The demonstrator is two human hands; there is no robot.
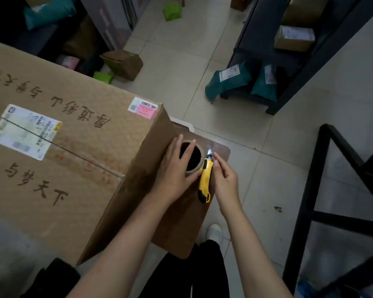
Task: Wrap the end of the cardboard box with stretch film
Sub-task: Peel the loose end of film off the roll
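A large cardboard box fills the left of the view, its top face bearing printed characters, a white shipping label and a smaller pink and white sticker near the far right corner. The end face of the box, on its right side, drops down toward a brown board lying just beside the box, over the tiled floor. The roll of stretch film stands upright against that end face of the box, its dark hollow core facing the camera. The left hand is clasped around the roll, with the fingers hooked over the rim into the core and the thumb along the near side, pressing it to the box. The right hand, just right of the roll, holds a yellow utility knife in a narrow pinch near the blade end; the short blade points away from the person, close beside the roll. Whether the blade touches film cannot be told. No film is clearly visible on the box in this dim picture. A white shoe shows below the board. Beyond the box, small parcels lie on the floor, among them a brown carton and a teal bag at the foot of a dark shelf. A black metal frame stands to the far right of the box.
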